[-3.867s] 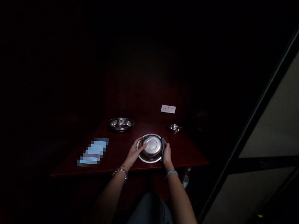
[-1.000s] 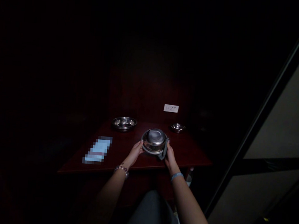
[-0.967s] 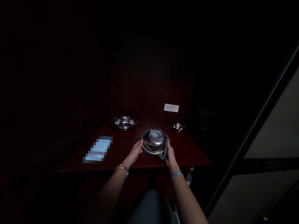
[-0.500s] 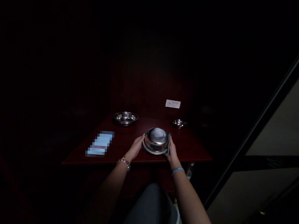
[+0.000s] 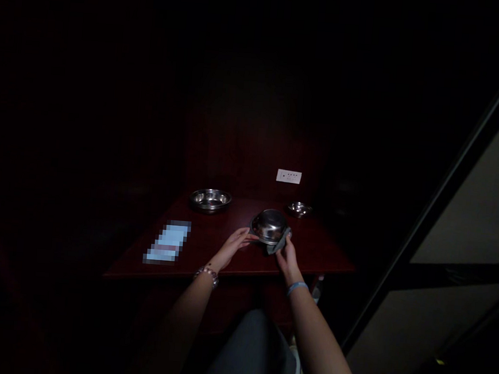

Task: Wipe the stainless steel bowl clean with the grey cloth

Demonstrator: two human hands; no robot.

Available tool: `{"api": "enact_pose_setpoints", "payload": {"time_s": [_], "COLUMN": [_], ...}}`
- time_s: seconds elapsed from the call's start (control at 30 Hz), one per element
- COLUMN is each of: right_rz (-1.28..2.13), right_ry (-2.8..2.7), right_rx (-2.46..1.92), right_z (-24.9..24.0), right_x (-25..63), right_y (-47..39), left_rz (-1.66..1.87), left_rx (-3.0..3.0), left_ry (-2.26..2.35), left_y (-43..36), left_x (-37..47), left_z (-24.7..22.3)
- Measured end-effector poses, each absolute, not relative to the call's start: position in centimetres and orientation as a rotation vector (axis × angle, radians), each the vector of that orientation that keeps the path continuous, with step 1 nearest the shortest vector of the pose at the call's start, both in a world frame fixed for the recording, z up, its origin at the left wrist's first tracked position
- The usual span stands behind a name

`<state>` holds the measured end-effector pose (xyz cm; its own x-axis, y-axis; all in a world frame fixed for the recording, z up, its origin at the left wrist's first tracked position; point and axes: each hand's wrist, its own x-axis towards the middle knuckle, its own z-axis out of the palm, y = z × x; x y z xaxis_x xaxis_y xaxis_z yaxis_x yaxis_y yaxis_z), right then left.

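Note:
A shiny steel bowl (image 5: 269, 223) is turned bottom up and tilted between my two hands, above the dark red table. My left hand (image 5: 232, 247) has its fingers along the left and near part of the rim, supporting it. A grey cloth (image 5: 278, 244) is folded over the right near rim. Through this cloth my right hand (image 5: 288, 256) pinches the bowl's edge. The inside of the bowl faces down and is hidden.
On the table (image 5: 210, 253), a wide steel basin (image 5: 210, 201) stands at the back left and a small steel bowl (image 5: 299, 209) at the back right. A pixelated bright rectangle (image 5: 168, 241) lies at the left. A white socket plate (image 5: 289, 176) is on the back wall.
The bowl has turned and moved slightly away and to the right. My left fingers have straightened along its rim. The cloth has shifted from its right side to the near right rim.

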<state>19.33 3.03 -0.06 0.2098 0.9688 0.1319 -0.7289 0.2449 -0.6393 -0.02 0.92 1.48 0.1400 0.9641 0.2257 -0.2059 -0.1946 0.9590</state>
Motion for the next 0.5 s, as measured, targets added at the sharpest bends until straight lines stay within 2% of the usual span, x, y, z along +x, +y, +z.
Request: {"api": "enact_pose_setpoints", "payload": {"time_s": [0.5], "right_rz": [1.330], "right_ry": [-0.845], "right_rx": [-0.577], "right_z": [-0.01], "right_x": [18.42], "right_y": [2.48], "left_rz": [1.420], "left_rx": [1.132], "left_ry": [0.783], "left_y": [2.02], "left_x": [-0.29], "left_z": [0.44]}}
